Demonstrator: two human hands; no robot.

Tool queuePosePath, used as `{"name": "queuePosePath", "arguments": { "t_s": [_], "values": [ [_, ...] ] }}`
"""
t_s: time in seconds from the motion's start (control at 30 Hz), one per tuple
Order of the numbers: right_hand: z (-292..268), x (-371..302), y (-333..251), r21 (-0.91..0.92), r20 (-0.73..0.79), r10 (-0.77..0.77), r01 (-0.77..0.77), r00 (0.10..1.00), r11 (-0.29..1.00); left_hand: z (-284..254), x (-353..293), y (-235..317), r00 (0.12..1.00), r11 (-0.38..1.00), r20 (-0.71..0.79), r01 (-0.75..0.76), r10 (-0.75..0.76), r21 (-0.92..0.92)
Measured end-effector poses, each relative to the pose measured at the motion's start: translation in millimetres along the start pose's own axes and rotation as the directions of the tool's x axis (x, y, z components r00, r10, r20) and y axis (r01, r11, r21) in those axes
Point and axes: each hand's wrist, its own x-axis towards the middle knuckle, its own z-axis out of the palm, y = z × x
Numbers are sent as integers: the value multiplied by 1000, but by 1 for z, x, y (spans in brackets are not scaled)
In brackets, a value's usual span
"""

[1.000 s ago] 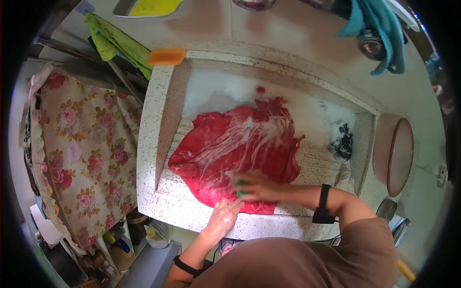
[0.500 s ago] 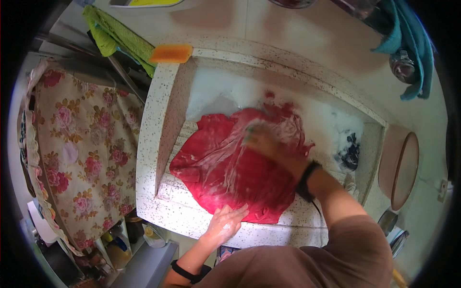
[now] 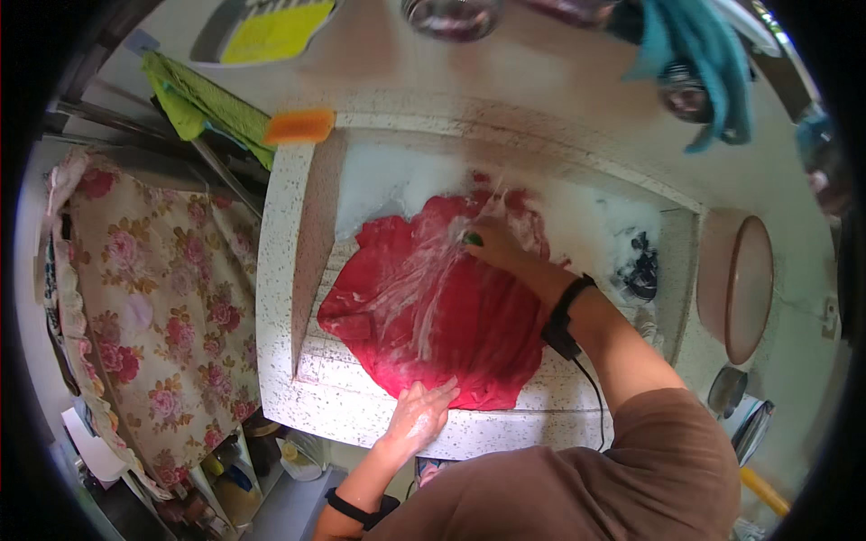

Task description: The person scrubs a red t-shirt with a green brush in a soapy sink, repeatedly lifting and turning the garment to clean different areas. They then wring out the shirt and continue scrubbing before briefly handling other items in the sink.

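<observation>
Red cloth (image 3: 469, 325), right grip (image 3: 496, 245) around green object (image 3: 474, 239)

Left hand (image 3: 419, 418): back up, fingers (image 3: 443, 394) extended, pointing forward and right; wrist behind and left of them, left forearm (image 3: 372, 476) slanting in from the lower edge. Right hand (image 3: 495, 245): farther forward and right than the left fingers, its own fingers curled; right forearm (image 3: 621, 347) runs back and right from them.

My shirt (image 3: 559, 496) is brown, the cloth (image 3: 478, 334) red streaked white, the basin (image 3: 280, 343) dark-speckled white, the curtain (image 3: 144, 343) pink-flowered cream
</observation>
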Motion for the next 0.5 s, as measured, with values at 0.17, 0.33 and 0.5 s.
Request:
{"name": "queuePosePath", "arguments": {
  "t_s": [0.17, 0.33, 0.5],
  "values": [
    [-56, -88, 85, -142, 282, 333, -304, 900, 942, -30, 35, 12, 967, 998, 253, -42, 30, 41],
    [-101, -210, 28, -235, 592, 347, -257, 727, 938, -40, 132, 33, 841, 972, 539, -162, 47, 167],
    [-77, -221, -29, 63, 14, 441, -441, 897, 895, -1, 215, 63, 891, 934, 320, -354, 321, 50]
  ]
}}
